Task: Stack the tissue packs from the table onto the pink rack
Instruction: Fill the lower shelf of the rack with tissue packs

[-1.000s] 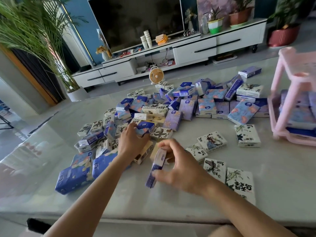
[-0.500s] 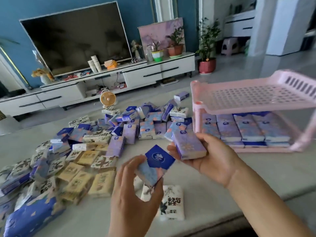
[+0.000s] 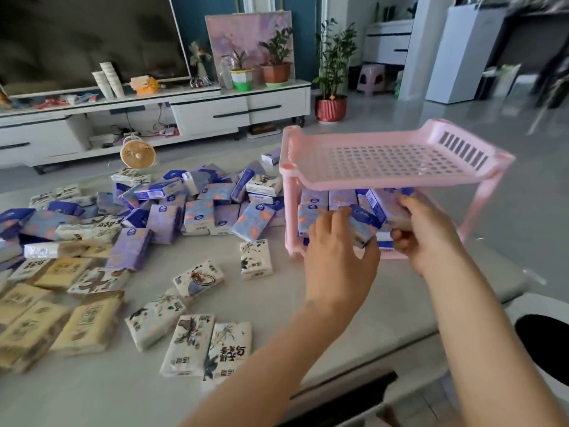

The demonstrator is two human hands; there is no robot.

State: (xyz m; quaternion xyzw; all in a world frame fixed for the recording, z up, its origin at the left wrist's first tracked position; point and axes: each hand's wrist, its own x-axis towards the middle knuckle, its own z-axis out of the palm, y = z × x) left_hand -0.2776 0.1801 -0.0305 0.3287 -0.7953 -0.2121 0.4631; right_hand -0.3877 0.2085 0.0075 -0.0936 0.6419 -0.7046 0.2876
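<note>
Closest to the camera, a few white tissue packs with ink drawings [image 3: 187, 343] lie flat on the pale table [image 3: 271, 294], with yellowish packs [image 3: 86, 325] off to the near left. A bit further in, both hands are busy at the front of the pink rack [image 3: 369, 179], which sits on the right side of the table. The left hand [image 3: 338, 260] has its fingers wrapped around a blue pack [image 3: 365, 226], held tilted right at the opening of the lower shelf. The right hand [image 3: 428, 238] is gripping a purple pack [image 3: 383, 208] just beside it, tucked under the top shelf. The lower shelf already has a row of purple and blue packs [image 3: 320, 198] packed in side by side, and the perforated top shelf has nothing on it. To the left of the rack, further out, there's a big messy pile of purple and blue packs [image 3: 197, 208] spread across the middle of the table. Past the far edge of the table a little orange fan [image 3: 137, 154] sits on the floor, then a white TV cabinet [image 3: 215, 114] with a TV [image 3: 92, 35] above it.
</note>
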